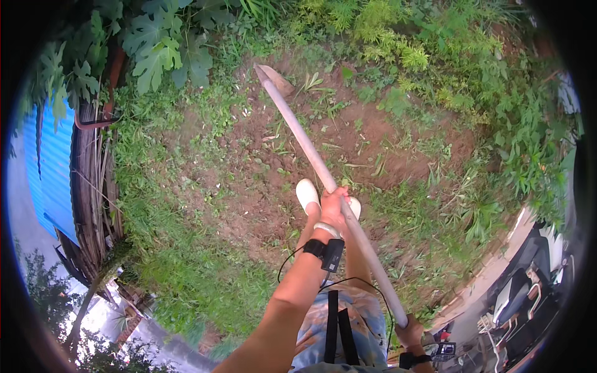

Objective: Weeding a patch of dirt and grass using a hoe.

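Note:
A hoe with a long wooden handle [303, 137] runs slantwise across the view. Its metal blade [277, 80] rests on or just over the soil at the upper middle, beside a small leafy weed [311, 82]. My left hand [333, 205] is closed round the middle of the handle, above my pale clogs [307, 193]. Near the handle's lower end my right hand [409, 332] grips it, its fingers partly hidden. Loose brown soil [252, 177] with scattered weeds lies before me.
Fig leaves [161, 56] hang at the upper left, above a blue corrugated sheet [51, 163] and stacked sticks [95, 177]. Leafy plants [410, 56] line the upper right. A concrete edge [494, 265] and a parked motor scooter [517, 298] are at the lower right.

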Demonstrator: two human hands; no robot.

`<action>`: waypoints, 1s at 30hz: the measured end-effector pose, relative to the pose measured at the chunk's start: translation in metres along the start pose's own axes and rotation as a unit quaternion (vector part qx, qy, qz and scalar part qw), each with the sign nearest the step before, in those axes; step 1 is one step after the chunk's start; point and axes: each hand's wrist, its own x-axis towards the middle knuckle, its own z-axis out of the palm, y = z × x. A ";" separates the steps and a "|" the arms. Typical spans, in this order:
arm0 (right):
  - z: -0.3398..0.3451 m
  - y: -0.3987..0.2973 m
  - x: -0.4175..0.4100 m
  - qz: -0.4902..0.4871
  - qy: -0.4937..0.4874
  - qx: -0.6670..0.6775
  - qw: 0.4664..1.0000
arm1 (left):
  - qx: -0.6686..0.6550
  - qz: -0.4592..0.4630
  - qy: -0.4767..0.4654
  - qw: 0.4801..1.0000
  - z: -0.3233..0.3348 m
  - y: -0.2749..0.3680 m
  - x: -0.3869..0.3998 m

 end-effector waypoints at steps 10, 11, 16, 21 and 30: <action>-0.050 0.061 -0.085 0.028 -0.193 0.001 0.981 | -0.016 -0.001 -0.124 0.992 -0.001 0.031 0.007; -0.049 0.066 -0.093 0.043 -0.166 0.007 0.985 | -0.005 -0.016 -0.133 0.991 0.009 0.018 -0.013; 0.000 0.152 -0.124 0.104 -0.108 0.149 0.977 | -0.056 -0.151 -0.092 0.983 0.014 -0.029 -0.077; -0.039 0.057 -0.107 0.120 -0.175 0.082 0.974 | -0.048 -0.137 -0.092 0.985 0.007 0.009 -0.078; -0.061 -0.188 -0.013 0.013 -0.081 0.032 0.996 | -0.005 0.100 -0.105 0.989 -0.005 0.236 -0.010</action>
